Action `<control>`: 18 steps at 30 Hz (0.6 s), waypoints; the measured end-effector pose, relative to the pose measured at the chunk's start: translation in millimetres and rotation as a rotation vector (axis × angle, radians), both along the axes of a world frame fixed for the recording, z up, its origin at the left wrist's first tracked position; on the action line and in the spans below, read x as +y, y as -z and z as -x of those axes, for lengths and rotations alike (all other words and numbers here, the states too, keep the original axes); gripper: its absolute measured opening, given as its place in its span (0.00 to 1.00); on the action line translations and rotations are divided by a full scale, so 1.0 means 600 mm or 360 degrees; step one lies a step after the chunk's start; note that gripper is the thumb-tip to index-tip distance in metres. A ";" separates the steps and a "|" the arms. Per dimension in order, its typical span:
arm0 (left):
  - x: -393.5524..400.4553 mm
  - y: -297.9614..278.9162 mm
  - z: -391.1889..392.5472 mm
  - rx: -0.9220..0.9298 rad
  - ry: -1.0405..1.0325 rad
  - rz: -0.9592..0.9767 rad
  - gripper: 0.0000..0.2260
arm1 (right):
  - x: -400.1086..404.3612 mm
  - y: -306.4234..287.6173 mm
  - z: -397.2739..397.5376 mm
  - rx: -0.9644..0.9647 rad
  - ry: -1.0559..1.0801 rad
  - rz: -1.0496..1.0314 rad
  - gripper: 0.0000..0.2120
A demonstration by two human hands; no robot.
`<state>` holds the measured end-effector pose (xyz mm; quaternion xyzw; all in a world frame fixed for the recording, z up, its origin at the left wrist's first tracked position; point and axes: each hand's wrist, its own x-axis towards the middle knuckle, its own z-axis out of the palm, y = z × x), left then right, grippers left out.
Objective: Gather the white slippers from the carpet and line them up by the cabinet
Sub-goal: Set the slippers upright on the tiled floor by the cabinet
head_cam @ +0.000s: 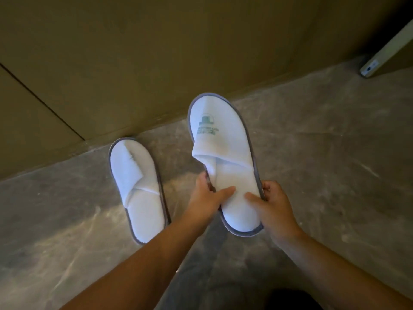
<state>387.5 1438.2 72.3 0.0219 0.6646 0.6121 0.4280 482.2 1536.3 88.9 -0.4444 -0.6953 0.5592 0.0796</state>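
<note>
A: On the left, what lies on the grey marbled stone floor (312,153)?

B: A white terry slipper with grey edging (138,189), toe towards the brown wooden cabinet panel (134,52), just beside its base.

A: And to the right of it?

B: A second white grey-edged slipper with a green printed logo (223,157), held near its heel. The left hand (206,195) and right hand (273,204) both have their fingers closed on its edges, thumbs on the insole. Probably lifted off the floor; hard to tell.
</note>
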 end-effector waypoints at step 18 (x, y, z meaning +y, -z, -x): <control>0.312 0.008 -0.034 -0.0178 -0.0146 0.0196 0.22 | 0.258 0.023 -0.012 -0.0646 -0.0436 -0.0733 0.48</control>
